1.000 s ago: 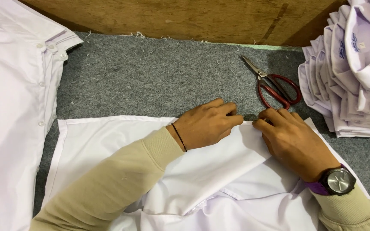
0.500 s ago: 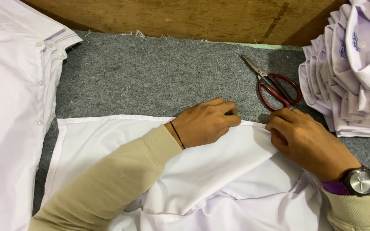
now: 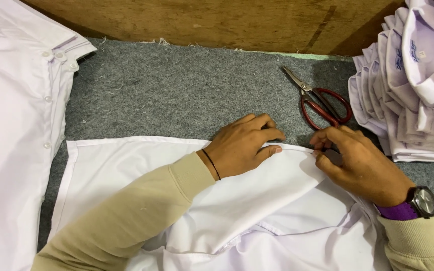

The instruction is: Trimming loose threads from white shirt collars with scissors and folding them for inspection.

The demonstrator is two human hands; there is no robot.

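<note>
A white shirt (image 3: 126, 170) lies spread on the grey felt table (image 3: 177, 95), partly folded over itself. My left hand (image 3: 244, 145) presses flat on the shirt's upper folded edge, fingers curled and together. My right hand (image 3: 357, 163), with a wristwatch on a purple strap, pinches the right corner of that same folded edge between thumb and fingers. Red-handled scissors (image 3: 322, 100) lie just beyond my right hand, not touched.
A stack of folded white shirts (image 3: 413, 85) stands at the right edge. Another white buttoned shirt (image 3: 11, 125) lies along the left side. A wooden board (image 3: 217, 20) borders the far side of the table.
My right hand has slid rightward along the folded edge, away from my left hand, and now pinches the corner. My left hand has stayed in place.
</note>
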